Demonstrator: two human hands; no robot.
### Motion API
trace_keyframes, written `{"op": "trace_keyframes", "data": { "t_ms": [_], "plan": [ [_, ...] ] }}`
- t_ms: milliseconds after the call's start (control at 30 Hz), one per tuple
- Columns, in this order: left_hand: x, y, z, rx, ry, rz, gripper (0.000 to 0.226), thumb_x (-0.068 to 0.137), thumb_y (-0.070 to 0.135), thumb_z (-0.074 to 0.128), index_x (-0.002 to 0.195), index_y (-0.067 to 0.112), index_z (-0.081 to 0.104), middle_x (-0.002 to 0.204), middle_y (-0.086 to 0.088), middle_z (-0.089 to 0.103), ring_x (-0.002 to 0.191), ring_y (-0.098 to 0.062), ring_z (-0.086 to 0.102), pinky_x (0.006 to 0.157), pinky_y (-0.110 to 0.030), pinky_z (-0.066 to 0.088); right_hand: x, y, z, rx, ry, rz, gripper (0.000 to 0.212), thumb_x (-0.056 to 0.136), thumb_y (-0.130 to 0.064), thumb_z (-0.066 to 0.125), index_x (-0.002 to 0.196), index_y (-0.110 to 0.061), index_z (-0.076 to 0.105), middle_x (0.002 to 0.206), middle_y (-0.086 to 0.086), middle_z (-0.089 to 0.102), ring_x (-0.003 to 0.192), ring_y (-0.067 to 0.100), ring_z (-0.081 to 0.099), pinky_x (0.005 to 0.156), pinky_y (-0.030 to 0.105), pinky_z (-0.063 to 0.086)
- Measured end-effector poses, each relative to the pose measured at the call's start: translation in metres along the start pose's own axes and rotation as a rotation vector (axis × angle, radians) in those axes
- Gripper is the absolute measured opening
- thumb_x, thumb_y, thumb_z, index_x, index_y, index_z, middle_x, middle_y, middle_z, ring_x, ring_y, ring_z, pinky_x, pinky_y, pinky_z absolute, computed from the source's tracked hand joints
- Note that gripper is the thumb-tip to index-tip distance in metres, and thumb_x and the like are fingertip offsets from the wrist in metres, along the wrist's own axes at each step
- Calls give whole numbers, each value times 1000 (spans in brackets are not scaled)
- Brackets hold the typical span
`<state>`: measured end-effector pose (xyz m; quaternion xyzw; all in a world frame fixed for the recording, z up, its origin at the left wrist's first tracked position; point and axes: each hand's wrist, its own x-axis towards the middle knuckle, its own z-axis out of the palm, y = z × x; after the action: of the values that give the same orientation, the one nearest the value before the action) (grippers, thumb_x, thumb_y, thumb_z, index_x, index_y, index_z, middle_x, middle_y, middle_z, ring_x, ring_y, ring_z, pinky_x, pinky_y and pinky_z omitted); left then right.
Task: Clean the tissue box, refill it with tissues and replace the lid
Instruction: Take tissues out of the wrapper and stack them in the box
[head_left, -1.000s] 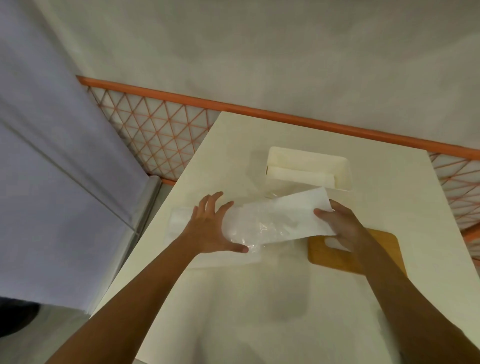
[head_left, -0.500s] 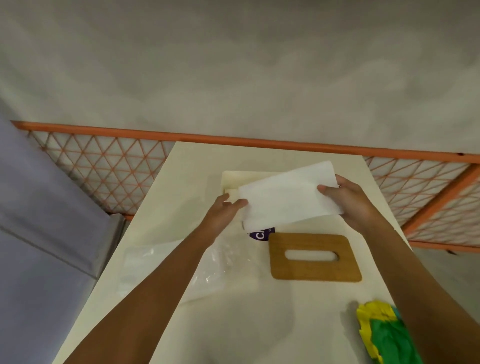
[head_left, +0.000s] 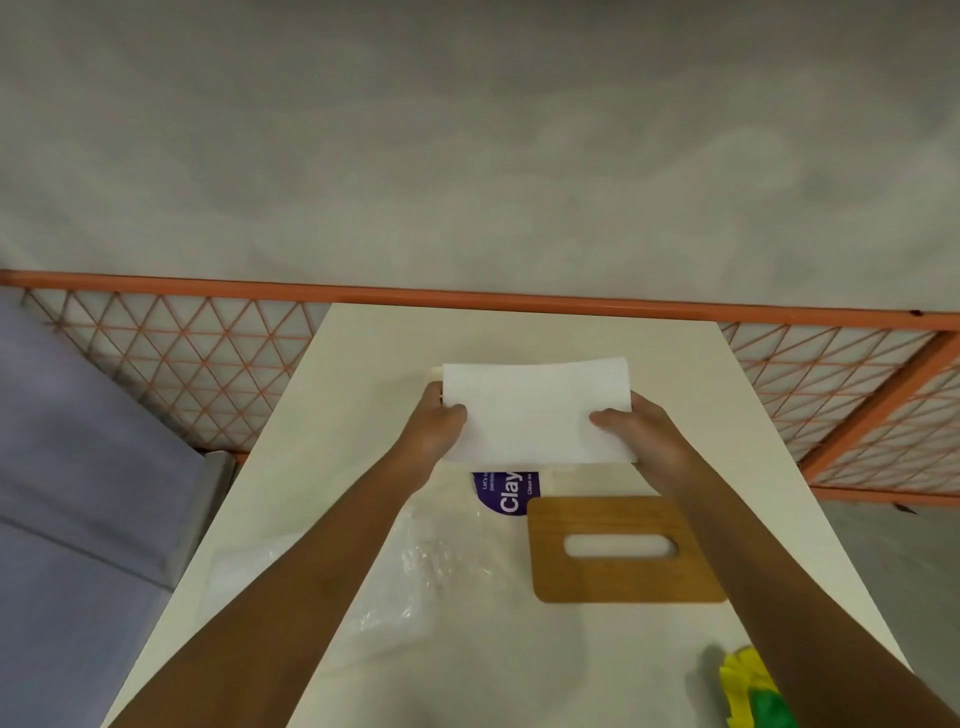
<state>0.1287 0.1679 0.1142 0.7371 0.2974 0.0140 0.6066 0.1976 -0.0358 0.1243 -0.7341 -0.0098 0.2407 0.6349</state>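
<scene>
Cream table; flat white tissue stack, gripped both ends.

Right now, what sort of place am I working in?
Probably an indoor work or recording area rather than a lived-in home: a plain cream table is set by an orange lattice barrier, with a bare grey concrete-looking surface beyond it. I can't tell more than that.

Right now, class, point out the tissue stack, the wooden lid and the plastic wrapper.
tissue stack (head_left: 535, 410), head view, middle of its white top sheet.
wooden lid (head_left: 613, 579), head view, bare wood below the slot.
plastic wrapper (head_left: 506, 496), head view, its purple printed label.
</scene>
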Motion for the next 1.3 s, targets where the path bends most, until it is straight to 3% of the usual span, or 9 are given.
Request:
{"op": "trace_keyframes", "data": {
  "t_ms": [67,167,333,533,867,967,1100,1200,1300],
  "plan": [
    [11,6,-6,42,53,52,38,94,7,40,132,11,42,130,-7,52,106,-21,49,89,-31,42,13,-6,6,-77,50,-26,34,91,-5,50,124,-13,53,116,3,59,101,21,56,89,32,46],
    [31,13,-13,151,112,93,35,95,12,45,130,8,47,130,-9,54,115,-26,52,93,-34,43,38,-17,17,-154,132,-51,37,92,-5,49,128,-9,50,115,4,54,100,18,48,83,29,40],
    [70,10,-17,309,133,54,37,93,10,51,130,6,46,124,-14,58,112,-30,57,96,-37,49,88,-12,31,-360,211,17,37,89,-2,46,126,-3,50,127,15,55,112,30,52,83,30,41],
    [102,-8,-6,557,-15,-12,46,90,2,49,134,9,40,123,-16,57,102,-29,60,83,-30,48,118,12,38,-656,137,168,44,89,-3,45,133,-1,45,130,18,53,118,32,51,86,29,43],
    [112,-9,21,1053,-77,29,49,96,1,36,142,-3,20,140,-18,39,127,-28,47,100,-31,40,131,26,49,-868,83,232,36,90,-1,43,125,4,46,124,19,54,106,30,57,73,25,46],
    [104,-6,20,1063,-70,9,53,97,5,37,145,-2,13,144,-19,35,129,-29,45,101,-31,40,125,21,46,-900,103,195,39,89,-2,45,127,3,46,123,18,55,95,28,56,62,19,44],
    [88,1,14,963,-51,28,50,95,8,45,141,3,28,137,-16,43,122,-30,51,91,-30,45,109,14,39,-911,119,100,48,88,1,44,136,-3,40,131,16,50,115,29,54,78,24,43],
    [72,3,6,914,-41,63,47,92,12,49,137,6,36,133,-15,46,119,-28,51,92,-31,45,88,9,36,-833,128,38,43,86,1,49,128,-7,49,131,14,49,104,28,59,75,26,48],
    [52,0,-5,890,-14,125,46,91,16,51,136,10,40,129,-11,53,121,-25,49,95,-32,44,67,10,37,-762,94,2,32,86,0,51,116,-9,59,123,12,56,87,23,58,58,17,45]
  ]
}}
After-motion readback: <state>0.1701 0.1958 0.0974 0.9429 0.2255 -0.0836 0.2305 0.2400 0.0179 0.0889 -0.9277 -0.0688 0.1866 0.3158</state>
